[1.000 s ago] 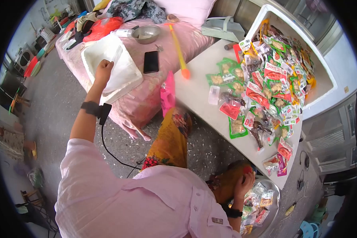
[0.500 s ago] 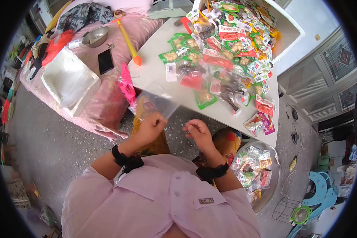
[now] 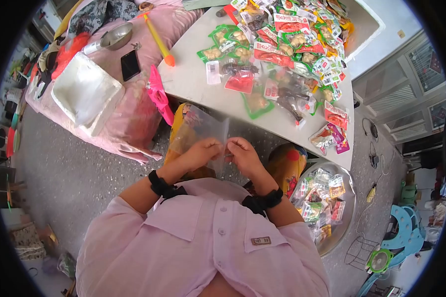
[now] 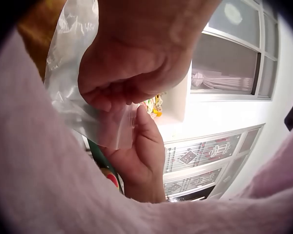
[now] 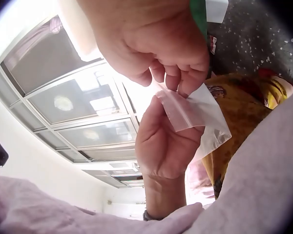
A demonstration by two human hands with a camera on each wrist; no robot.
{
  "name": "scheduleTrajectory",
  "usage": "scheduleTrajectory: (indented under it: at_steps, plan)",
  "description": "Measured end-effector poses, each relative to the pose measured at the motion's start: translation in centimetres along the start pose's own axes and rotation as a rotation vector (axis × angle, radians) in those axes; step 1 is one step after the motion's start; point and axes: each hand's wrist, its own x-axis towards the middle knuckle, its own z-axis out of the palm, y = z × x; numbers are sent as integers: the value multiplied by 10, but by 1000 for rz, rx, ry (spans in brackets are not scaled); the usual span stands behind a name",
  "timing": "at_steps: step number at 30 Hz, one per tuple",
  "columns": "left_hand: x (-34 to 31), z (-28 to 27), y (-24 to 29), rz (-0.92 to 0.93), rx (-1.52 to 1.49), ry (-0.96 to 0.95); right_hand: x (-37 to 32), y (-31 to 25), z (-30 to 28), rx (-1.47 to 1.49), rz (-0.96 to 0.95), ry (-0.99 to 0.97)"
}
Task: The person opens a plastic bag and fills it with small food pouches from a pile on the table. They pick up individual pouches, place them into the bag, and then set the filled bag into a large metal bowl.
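Observation:
A clear plastic bag [image 3: 214, 129] is held in front of the body, above the lap. My left hand [image 3: 203, 152] grips its edge, fingers curled in. Close against it, my right hand [image 3: 245, 157] pinches the same edge between thumb and fingers. In the right wrist view a band runs along the bag's edge [image 5: 183, 114], between the two hands. The bag's body [image 4: 71, 53] hangs past the left hand in the left wrist view, and nothing shows inside it.
A white table [image 3: 183, 79] ahead bears a heap of packaged snacks [image 3: 292, 49], partly spilling from a white foam box [image 3: 364, 29]. Below the table's right corner stands a metal basin [image 3: 349, 222] with more packets. A foam tray [image 3: 86, 91] and phone [image 3: 130, 65] lie on the pink bed at left.
My left hand came from over the foam tray to the lap, where it now holds the bag. My right hand rose from beside the basin and took the bag's edge.

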Motion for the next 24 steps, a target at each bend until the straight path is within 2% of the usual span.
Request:
scheduleTrajectory:
  at_steps: [2, 8, 11, 14, 16, 20, 24]
  plan:
    - [-1, 2, -1, -7, 2, 5, -1, -2, 0, 7, -2, -4]
    - [2, 6, -9, 68, 126, 78, 4, -1, 3, -240, 2, 81]
    - [2, -1, -8, 179, 117, 189, 7, 1, 1, -145, -27, 143]
    - [-5, -5, 3, 268, 118, 341, 8, -7, -4, -256, -89, 178]
    - [-13, -1, 9, 378, 235, 412, 5, -16, 2, -398, -212, 88]
    - [-18, 16, 14, 409, 305, 404, 6, -19, 24, -574, -467, 24]
    - [-23, 8, 23, 448, 484, 482, 17, -18, 26, -361, -354, -86]
